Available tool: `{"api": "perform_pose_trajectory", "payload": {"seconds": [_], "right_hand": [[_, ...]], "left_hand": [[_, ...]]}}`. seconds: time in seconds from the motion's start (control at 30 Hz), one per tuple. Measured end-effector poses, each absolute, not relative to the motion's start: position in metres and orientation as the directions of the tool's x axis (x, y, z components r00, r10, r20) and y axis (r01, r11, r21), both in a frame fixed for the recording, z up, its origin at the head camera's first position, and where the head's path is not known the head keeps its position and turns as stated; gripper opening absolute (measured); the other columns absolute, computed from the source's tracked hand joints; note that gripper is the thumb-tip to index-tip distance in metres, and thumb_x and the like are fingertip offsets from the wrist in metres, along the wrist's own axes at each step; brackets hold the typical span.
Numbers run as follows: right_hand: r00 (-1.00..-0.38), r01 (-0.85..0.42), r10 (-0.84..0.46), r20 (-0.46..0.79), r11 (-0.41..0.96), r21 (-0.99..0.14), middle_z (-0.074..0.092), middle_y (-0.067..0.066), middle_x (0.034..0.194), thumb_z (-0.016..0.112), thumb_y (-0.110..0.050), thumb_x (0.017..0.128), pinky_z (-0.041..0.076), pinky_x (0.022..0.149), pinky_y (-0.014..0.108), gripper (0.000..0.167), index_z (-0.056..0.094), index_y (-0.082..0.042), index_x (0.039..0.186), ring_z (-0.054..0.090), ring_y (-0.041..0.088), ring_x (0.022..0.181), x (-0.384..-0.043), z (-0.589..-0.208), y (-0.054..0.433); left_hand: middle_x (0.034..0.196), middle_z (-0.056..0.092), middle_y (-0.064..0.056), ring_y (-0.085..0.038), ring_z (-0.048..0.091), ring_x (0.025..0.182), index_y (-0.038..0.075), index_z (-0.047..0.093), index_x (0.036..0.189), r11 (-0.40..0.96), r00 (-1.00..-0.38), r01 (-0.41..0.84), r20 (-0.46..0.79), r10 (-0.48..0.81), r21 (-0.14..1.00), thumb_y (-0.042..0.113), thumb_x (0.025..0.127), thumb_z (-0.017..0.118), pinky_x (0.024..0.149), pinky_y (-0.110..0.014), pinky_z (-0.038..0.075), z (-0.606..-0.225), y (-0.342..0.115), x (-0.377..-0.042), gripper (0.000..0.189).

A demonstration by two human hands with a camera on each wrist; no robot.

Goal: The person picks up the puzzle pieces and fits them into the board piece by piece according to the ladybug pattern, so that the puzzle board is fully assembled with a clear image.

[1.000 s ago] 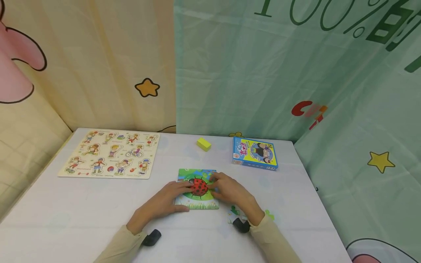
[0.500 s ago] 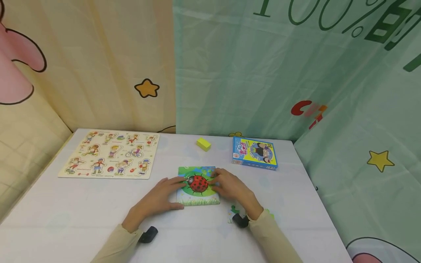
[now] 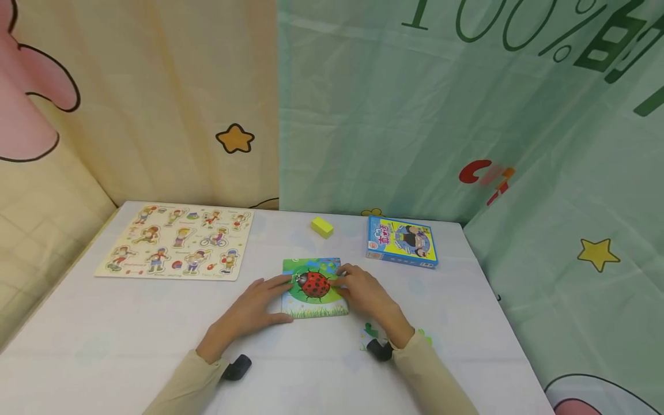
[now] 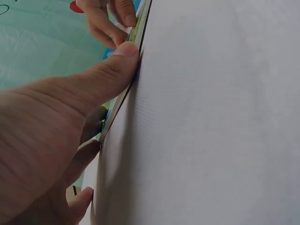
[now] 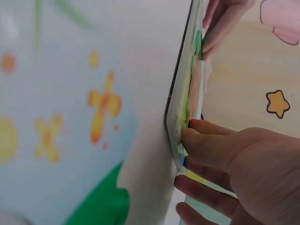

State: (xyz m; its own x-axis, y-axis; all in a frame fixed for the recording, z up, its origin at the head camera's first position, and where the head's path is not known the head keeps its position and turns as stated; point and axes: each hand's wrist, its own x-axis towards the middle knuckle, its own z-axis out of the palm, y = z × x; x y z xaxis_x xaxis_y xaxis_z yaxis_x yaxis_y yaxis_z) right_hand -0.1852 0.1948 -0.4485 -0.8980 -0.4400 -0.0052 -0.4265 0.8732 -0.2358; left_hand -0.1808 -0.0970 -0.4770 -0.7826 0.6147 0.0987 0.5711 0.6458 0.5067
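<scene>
A square ladybug jigsaw puzzle [image 3: 313, 285] lies on the table between both hands. My left hand [image 3: 254, 308] is at its left side, fingertips on the left edge and thumb near the front left corner. In the left wrist view, the thumb of the left hand [image 4: 70, 98] lies along the board's near edge. My right hand [image 3: 365, 291] has its thumb and fingertips on the puzzle's right side. The right wrist view shows the right hand [image 5: 253, 164] with its thumb on the board's face and other fingers around its edge.
Loose puzzle pieces [image 3: 370, 331] lie beside the right wrist, partly hidden by it. A blue and yellow box [image 3: 402, 242] stands at the back right. There is a yellow block [image 3: 322, 227] behind the puzzle and a picture board [image 3: 176, 242] at the back left.
The puzzle has slid a little away from me, both hands moving along with it. The left fingers have drawn back from the ladybug toward the left edge.
</scene>
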Motion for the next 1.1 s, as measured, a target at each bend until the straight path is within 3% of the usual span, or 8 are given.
{"api": "perform_pose_trajectory", "payload": {"seconds": [0.23,0.6,1.1], "right_hand": [[-0.874,-0.417,-0.475,-0.100,0.840,-0.346,0.055,0.012,0.143,0.066,-0.018,0.098,0.045,0.110,0.048,0.039,0.062,-0.011,0.136,0.050,0.031,0.135,-0.174,-0.437,0.211],[-0.891,-0.279,-0.402,-0.209,0.850,-0.447,0.065,0.008,0.131,0.084,-0.031,0.082,0.047,0.105,0.050,0.058,0.065,-0.009,0.131,0.057,0.029,0.125,-0.120,-0.427,0.243],[-0.902,-0.279,-0.402,-0.161,0.823,-0.495,0.061,0.001,0.135,0.083,-0.041,0.081,0.047,0.106,0.052,0.061,0.062,-0.017,0.134,0.054,0.025,0.128,-0.087,-0.440,0.271]], "left_hand": [[0.160,0.039,-0.006,-0.029,0.033,0.149,0.010,0.049,0.148,0.598,-0.763,0.557,0.071,0.642,0.576,0.041,0.086,0.077,0.123,-0.057,0.019,-0.482,-0.103,-0.185,0.075],[0.165,0.029,-0.008,-0.032,0.024,0.153,0.008,0.040,0.153,0.549,-0.754,0.521,0.051,0.654,0.653,0.027,0.092,0.073,0.124,-0.058,0.009,-0.483,-0.104,-0.185,0.072],[0.164,0.030,-0.007,-0.032,0.025,0.153,0.009,0.040,0.153,0.544,-0.762,0.497,0.041,0.646,0.676,0.028,0.091,0.074,0.124,-0.057,0.008,-0.482,-0.104,-0.185,0.074]]}}
